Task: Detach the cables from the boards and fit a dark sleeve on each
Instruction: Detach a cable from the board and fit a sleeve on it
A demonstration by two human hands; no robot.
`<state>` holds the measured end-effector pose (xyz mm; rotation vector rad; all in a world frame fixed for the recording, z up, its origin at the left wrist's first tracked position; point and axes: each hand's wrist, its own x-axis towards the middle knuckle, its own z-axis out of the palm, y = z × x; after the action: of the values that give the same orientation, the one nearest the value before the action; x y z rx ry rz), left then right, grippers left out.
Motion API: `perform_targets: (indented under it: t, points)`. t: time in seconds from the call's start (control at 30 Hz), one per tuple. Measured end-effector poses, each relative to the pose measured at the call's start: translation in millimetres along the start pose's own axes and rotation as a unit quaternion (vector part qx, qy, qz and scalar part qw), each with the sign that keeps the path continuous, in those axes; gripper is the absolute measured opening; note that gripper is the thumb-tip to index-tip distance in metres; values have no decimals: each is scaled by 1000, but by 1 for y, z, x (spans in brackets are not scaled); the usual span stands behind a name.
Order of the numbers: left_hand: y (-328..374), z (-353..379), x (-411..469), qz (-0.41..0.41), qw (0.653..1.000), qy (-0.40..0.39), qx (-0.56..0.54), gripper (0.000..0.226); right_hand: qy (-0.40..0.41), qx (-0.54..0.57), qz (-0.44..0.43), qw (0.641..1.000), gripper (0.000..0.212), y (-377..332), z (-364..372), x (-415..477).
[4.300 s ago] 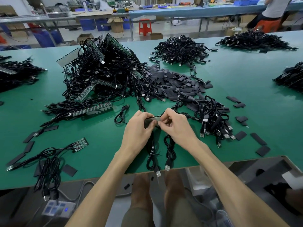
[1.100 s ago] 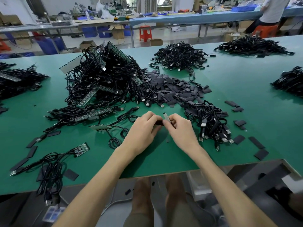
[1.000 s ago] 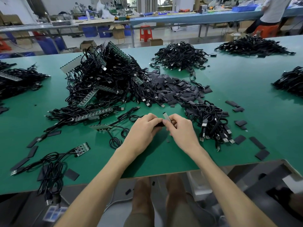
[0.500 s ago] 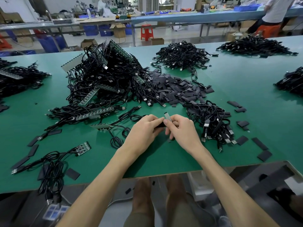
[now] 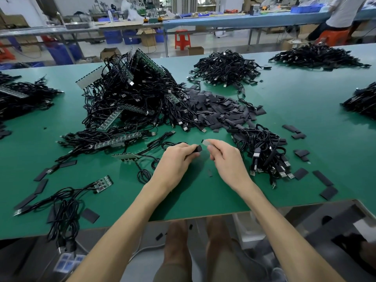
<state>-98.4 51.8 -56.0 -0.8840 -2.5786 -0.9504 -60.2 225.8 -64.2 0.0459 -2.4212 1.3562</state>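
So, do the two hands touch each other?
No, green table shows between the left hand, which grips a dark piece, and the right hand, which pinches a small pale piece.

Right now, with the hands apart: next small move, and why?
Probably move the right hand left to line its pale strip up with the dark piece the left hand pinches. They face each other with a gap, not touching, so nothing looks fitted yet.

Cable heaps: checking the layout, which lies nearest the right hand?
The small heap just beside the right hand; the others lie farther back or at the table's sides.
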Motion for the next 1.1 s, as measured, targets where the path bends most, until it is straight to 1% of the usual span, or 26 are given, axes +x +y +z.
perform_targets:
  t: [0.1,0.2,0.27,0.37,0.5,0.7,0.9,1.1]
  points:
    - [-2,0,0,-10,1000,18,-12,16,0,-20,-16,1000,31,1,-1,0]
    - [-3,-1,0,-18,999,32,-18,16,-1,-13,-15,1000,31,3,-1,1]
    - [-2,-1,0,-17,999,34,-17,16,0,10,-4,1000,25,5,0,1]
    - [-2,-1,0,-15,999,40,-12,15,6,46,11,999,5,4,0,0]
    - [1,-3,-1,-13,999,41,-4,16,25,67,7,997,8,3,0,-1]
    - [7,-5,0,-12,1000,27,5,14,37,77,6,996,2,3,1,0]
    - [6,-4,-1,-37,999,25,28,17,17,54,-10,998,4,3,2,-1]
    - [4,-1,-2,-49,998,6,25,36,-11,62,16,998,8,7,2,0]
